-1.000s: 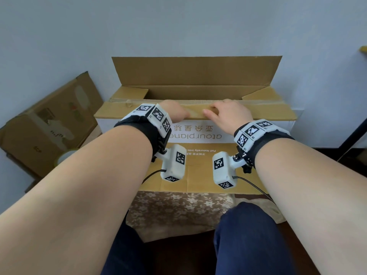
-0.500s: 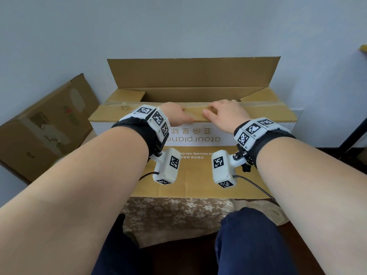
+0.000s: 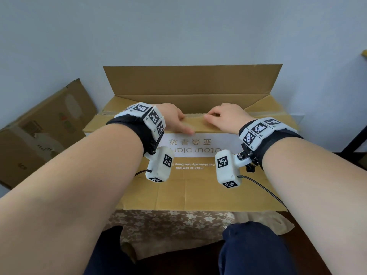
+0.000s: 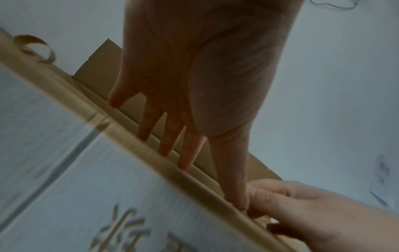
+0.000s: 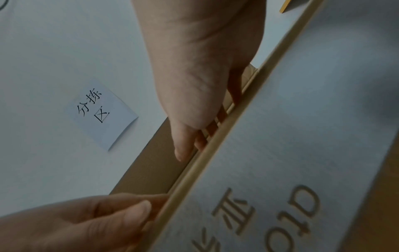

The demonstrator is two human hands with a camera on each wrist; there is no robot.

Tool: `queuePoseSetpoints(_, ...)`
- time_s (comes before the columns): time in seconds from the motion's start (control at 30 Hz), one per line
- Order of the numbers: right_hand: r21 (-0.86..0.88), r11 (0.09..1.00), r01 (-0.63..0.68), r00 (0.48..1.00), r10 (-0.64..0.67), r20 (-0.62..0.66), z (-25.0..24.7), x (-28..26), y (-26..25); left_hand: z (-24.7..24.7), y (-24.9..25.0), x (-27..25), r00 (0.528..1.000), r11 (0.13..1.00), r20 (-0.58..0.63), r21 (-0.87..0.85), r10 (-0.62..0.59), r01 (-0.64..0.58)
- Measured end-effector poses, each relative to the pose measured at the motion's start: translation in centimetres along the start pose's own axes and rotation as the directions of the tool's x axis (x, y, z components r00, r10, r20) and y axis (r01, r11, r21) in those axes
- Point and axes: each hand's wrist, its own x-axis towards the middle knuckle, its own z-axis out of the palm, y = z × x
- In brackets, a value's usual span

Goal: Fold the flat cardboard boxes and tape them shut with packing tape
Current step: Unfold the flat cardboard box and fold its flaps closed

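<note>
A long cardboard box [image 3: 198,187] with a white printed band lies in front of me. Its far flap [image 3: 190,80] stands upright, the side flaps lie folded in, and the near flap [image 3: 278,124] is folded down over the opening. My left hand [image 3: 174,120] presses on that flap left of centre, fingers [image 4: 164,136] straight with their tips on the cardboard and the thumb along the front fold. Beside it my right hand [image 3: 224,118] rests on the flap, fingertips near its free edge and thumb [image 5: 183,145] straight. A curl of brown tape [image 4: 34,47] sticks up at the flap's left end.
A second, worn cardboard box [image 3: 43,126] leans against the wall at the left. The box sits on a floral cloth [image 3: 168,225] above my knees. A paper note [image 5: 101,112] hangs on the wall. A dark stand leg [image 3: 353,139] crosses the right edge.
Both hands stay on the near flap, almost where they were. The view has shifted slightly and the flap lies a little flatter.
</note>
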Motion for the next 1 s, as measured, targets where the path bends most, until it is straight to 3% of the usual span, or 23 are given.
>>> queuePoseSetpoints(0.1,0.044,0.999,-0.006,0.996,0.009,-0.088,-1.7,1.1,-0.1,-2.2,-0.6,0.5,0.994,0.994,-0.112,-0.107,-0.008,-0.004)
queuePoseSetpoints(0.23,0.102,0.995,-0.011,0.975,0.033,-0.218,-4.1,2.7,-0.5,-4.6,-1.0,1.8,0.93,0.972,-0.365,-0.23,-0.051,-0.037)
queuePoseSetpoints(0.33,0.09,0.996,-0.008,0.961,0.032,-0.274,-5.3,4.2,-0.6,-5.9,-1.1,3.2,0.904,0.966,-0.425,-0.252,-0.051,-0.064)
queuePoseSetpoints(0.63,0.033,0.996,-0.079,0.983,0.084,-0.164,-5.5,7.3,0.4,-7.1,-1.8,6.5,0.944,0.982,-0.317,-0.189,-0.091,0.031)
queuePoseSetpoints(0.87,-0.102,0.991,-0.082,0.969,0.055,-0.241,-5.8,6.8,0.3,-6.7,-1.6,6.5,0.932,0.981,-0.348,-0.189,-0.101,0.036)
queuePoseSetpoints(1.0,-0.181,0.979,-0.089,0.994,0.076,-0.078,-5.3,6.4,0.1,-5.9,-1.0,5.7,0.978,0.996,-0.204,-0.091,-0.03,0.012)
